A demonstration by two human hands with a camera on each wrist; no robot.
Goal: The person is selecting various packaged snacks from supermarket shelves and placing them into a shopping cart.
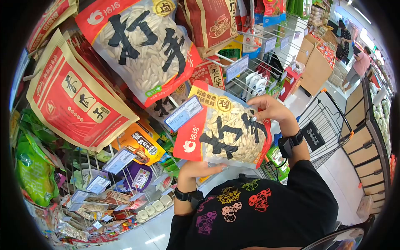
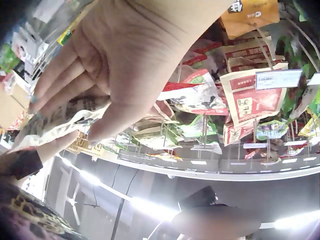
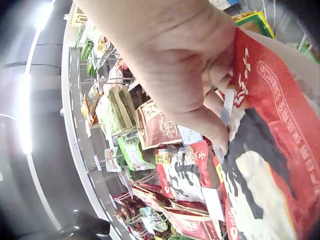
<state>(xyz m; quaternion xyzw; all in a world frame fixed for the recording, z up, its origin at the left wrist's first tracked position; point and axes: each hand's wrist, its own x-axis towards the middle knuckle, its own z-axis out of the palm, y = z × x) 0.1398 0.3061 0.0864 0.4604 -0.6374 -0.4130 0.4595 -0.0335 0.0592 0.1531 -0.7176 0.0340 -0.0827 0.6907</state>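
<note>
A red and clear bag of seeds (image 1: 233,135) with large black characters is held tilted before the chest. My left hand (image 1: 202,169) holds its lower edge; in the left wrist view the bag (image 2: 62,122) lies between the thumb and extended fingers of that hand (image 2: 125,65). The right hand (image 1: 273,109) pinches the upper right edge, thumb on the printed front, fingers mostly hidden behind. Close up in the right wrist view, this hand's (image 3: 175,65) thumb presses the bag (image 3: 295,145). A price tag (image 1: 183,112) overlaps the bag's left part in the head view.
A larger matching bag (image 1: 139,46) and a red and tan bag (image 1: 79,93) hang on the rack at left. Wire hooks with price tags (image 1: 237,68) stick out. A shopping cart (image 1: 321,129) stands at right; two people are farther back in the aisle.
</note>
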